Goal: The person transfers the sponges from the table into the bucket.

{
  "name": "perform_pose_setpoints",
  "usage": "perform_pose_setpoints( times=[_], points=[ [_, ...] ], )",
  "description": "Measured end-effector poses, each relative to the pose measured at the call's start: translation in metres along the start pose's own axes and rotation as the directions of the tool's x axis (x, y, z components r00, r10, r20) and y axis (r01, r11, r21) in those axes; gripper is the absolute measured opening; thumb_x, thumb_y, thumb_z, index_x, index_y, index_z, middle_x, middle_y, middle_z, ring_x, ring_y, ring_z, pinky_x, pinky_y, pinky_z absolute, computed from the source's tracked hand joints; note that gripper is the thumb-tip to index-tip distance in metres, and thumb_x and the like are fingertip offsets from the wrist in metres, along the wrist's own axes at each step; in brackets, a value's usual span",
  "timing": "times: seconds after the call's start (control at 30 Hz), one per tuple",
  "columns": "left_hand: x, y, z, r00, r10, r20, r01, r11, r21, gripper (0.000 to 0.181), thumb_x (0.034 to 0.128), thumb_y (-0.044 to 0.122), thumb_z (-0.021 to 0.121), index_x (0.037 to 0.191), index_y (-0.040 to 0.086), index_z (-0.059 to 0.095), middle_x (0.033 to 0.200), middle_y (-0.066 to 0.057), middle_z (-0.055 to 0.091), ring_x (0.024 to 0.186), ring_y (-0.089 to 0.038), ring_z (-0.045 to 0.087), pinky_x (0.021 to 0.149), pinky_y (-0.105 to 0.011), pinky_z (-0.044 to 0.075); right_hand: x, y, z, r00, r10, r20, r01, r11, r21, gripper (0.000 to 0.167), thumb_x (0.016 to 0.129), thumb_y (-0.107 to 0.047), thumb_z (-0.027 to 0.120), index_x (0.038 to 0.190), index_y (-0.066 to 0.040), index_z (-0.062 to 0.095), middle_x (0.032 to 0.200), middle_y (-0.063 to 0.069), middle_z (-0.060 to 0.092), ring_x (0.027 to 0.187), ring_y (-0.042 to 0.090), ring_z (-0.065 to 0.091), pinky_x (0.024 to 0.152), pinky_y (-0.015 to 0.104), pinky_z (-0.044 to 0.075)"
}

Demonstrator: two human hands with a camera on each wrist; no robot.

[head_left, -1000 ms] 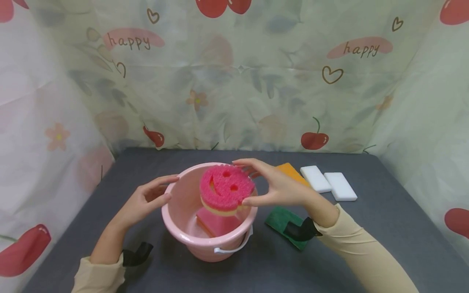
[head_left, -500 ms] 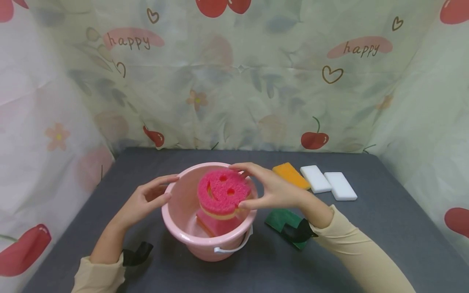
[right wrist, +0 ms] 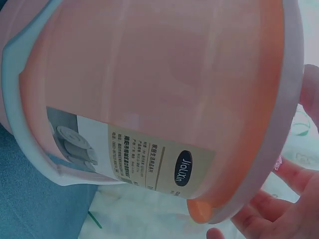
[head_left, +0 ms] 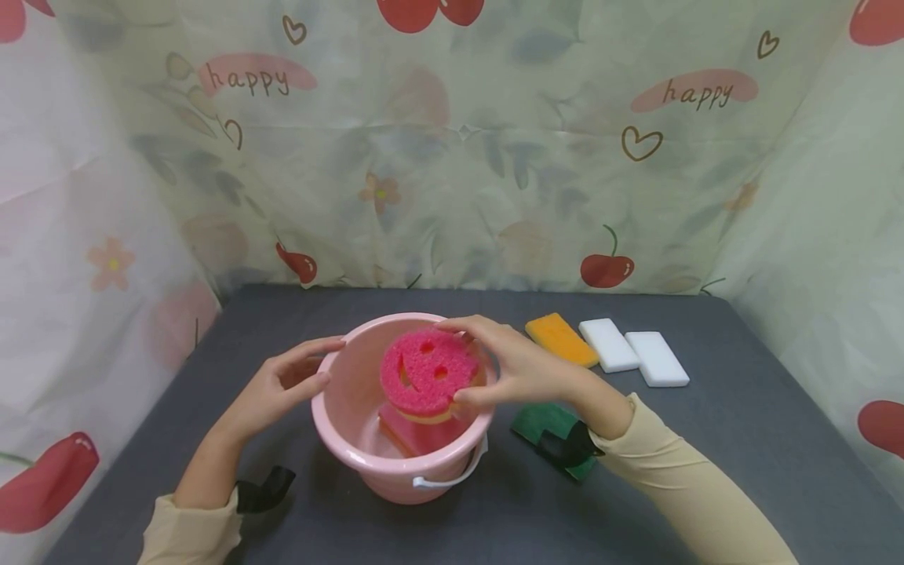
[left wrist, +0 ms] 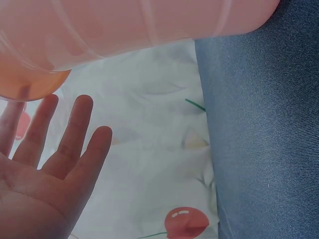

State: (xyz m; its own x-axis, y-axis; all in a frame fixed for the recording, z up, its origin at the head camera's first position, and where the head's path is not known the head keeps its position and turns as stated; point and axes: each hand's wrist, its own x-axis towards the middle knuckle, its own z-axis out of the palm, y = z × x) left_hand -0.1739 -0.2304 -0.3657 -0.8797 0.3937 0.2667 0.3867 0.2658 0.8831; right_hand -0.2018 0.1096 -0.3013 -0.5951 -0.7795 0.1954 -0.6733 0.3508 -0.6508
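A pink round sponge (head_left: 428,372) with a smiling face cut into it is held by its right edge in the right hand (head_left: 519,369), over the mouth of the pink bucket (head_left: 340,443). On the bucket's floor lies a pink rectangular sponge (head_left: 418,434), partly hidden beneath it. The left hand (head_left: 278,390) touches the bucket's left rim, thumb and fingers spread apart. In the left wrist view the left hand (left wrist: 57,164) has its fingers extended by the rim. The right wrist view shows the right hand (right wrist: 284,209) beyond the bucket's rim, a bit of pink sponge at the fingers.
Right of the bucket a green pad (head_left: 554,439) lies partly under the black wrist strap. Farther back are an orange sponge (head_left: 561,340) and two white blocks, one (head_left: 608,345) beside the other (head_left: 657,359). The bucket's white handle (head_left: 455,477) hangs at its front right.
The right hand has moved left and slightly down with the round sponge, lower over the bucket. More of the orange sponge shows. The left hand has stayed still.
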Motion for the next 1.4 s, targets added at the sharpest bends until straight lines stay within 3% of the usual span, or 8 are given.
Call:
perform_pose_setpoints(
  times=[0.37,0.97,1.03,1.1,1.2,1.23,1.4],
  points=[
    [0.0001,-0.0005,0.0,1.0,0.016,0.008,-0.016,1.0,-0.01,0.046,0.0906,0.004,0.055,0.135,0.003,0.045,0.128,0.02,0.053,0.105,-0.002,0.061,0.082,-0.023,0.053,0.0042,0.0022,0.0029,0.999,-0.006,0.038,0.005,0.999,0.032,0.076,0.071,-0.023,0.078,0.138,-0.017,0.04,0.129,0.001,0.051,0.114,0.015,0.05,0.08,0.023,0.053],
    [-0.0003,-0.0008,0.0003,1.0,0.007,-0.003,-0.007,1.0,0.009,0.046,0.0904,0.005,0.056,0.135,0.004,0.046,0.127,0.021,0.053,0.105,-0.001,0.06,0.082,-0.022,0.052,0.0081,0.0013,0.0064,0.998,0.03,0.05,-0.028,0.999,-0.035,0.074,0.073,-0.023,0.077,0.137,-0.015,0.042,0.13,0.002,0.051,0.115,0.016,0.049,0.081,0.028,0.054],
    [-0.0003,-0.0006,0.0004,1.0,0.012,-0.004,-0.012,1.0,0.007,0.046,0.0903,0.004,0.056,0.135,0.004,0.046,0.127,0.021,0.053,0.105,-0.001,0.06,0.082,-0.022,0.052,0.0085,0.0009,0.0062,0.997,0.044,0.06,-0.04,0.998,-0.057,0.074,0.074,-0.025,0.077,0.138,-0.014,0.041,0.133,0.004,0.05,0.119,0.018,0.048,0.094,0.036,0.049],
    [-0.0001,-0.0005,0.0004,1.0,0.016,-0.004,-0.016,1.0,0.004,0.046,0.0903,0.004,0.056,0.135,0.003,0.046,0.127,0.021,0.053,0.105,-0.001,0.06,0.082,-0.022,0.052,0.0088,0.0008,0.0061,0.996,0.055,0.071,-0.049,0.995,-0.082,0.075,0.075,-0.027,0.076,0.139,-0.012,0.041,0.137,0.006,0.049,0.124,0.021,0.045,0.107,0.047,0.036],
    [-0.0001,-0.0001,0.0005,1.0,0.013,-0.006,-0.013,1.0,0.005,0.046,0.0903,0.004,0.056,0.135,0.004,0.046,0.128,0.021,0.053,0.106,-0.001,0.06,0.083,-0.021,0.052,0.009,0.0004,0.006,0.995,0.058,0.08,-0.049,0.993,-0.111,0.073,0.076,-0.028,0.075,0.138,-0.01,0.041,0.14,0.008,0.047,0.129,0.024,0.042,0.113,0.059,0.015],
    [-0.0001,-0.0001,0.0005,1.0,0.011,-0.008,-0.011,1.0,0.007,0.045,0.0903,0.004,0.056,0.135,0.004,0.047,0.128,0.021,0.053,0.106,0.0,0.06,0.083,-0.021,0.051,0.009,0.0004,0.0061,0.995,0.056,0.081,-0.046,0.993,-0.112,0.071,0.077,-0.027,0.074,0.138,-0.009,0.042,0.14,0.008,0.047,0.128,0.025,0.042,0.113,0.058,0.014],
    [-0.0003,0.0001,0.0009,1.0,0.005,-0.012,-0.005,1.0,0.01,0.045,0.0905,0.005,0.056,0.134,0.004,0.047,0.128,0.021,0.052,0.107,0.0,0.059,0.084,-0.02,0.051,0.007,-0.0013,0.0049,0.996,0.05,0.068,-0.045,0.995,-0.086,0.06,0.08,-0.024,0.072,0.134,-0.013,0.047,0.136,0.007,0.05,0.122,0.025,0.047,0.1,0.044,0.044]
  ],
)
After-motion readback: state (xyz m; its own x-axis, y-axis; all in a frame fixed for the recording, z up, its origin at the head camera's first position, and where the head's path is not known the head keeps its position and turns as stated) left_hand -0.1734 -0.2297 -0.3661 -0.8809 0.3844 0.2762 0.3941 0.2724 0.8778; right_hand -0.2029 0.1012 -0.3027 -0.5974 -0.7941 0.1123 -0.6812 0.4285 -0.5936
